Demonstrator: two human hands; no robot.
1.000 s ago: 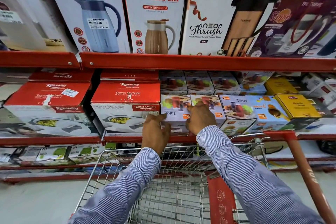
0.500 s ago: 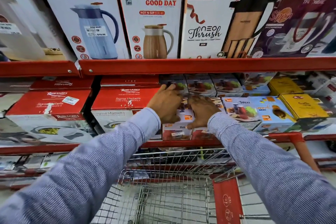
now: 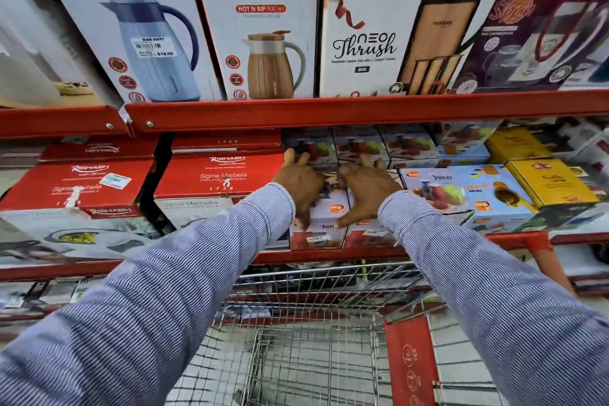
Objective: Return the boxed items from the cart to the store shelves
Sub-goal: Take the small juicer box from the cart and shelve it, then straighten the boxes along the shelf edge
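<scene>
Cart (image 3: pixel 296 356) nearest, its wire basket cut off below. Beyond it, left hand (image 3: pixel 301 186) and right hand (image 3: pixel 367 189) lie spread flat on juicer boxes (image 3: pixel 324 214) on the middle shelf (image 3: pixel 329 255) — box tops mostly hidden; no closed grasp visible. Far row — blurred.

The upper red shelf (image 3: pixel 362 110) carries upright boxes side by side: a Hot N Sip 1000 ml jug box (image 3: pixel 131 26), a Good Day 500 ml jug box (image 3: pixel 263 36), a Trueware Neo Thrush box (image 3: pixel 395 26) and a purple Trueware box (image 3: pixel 543 26). The middle red shelf (image 3: pixel 329 255) holds stacked red-and-white Rishabh Sigma Marbella casserole boxes (image 3: pixel 217 188) at left, Juicer boxes (image 3: pixel 461 194) in rows at centre, and yellow boxes (image 3: pixel 550 181) just beside them at right. A lower shelf behind the wire cart (image 3: pixel 313 339) holds flat packs too blurred to name.
</scene>
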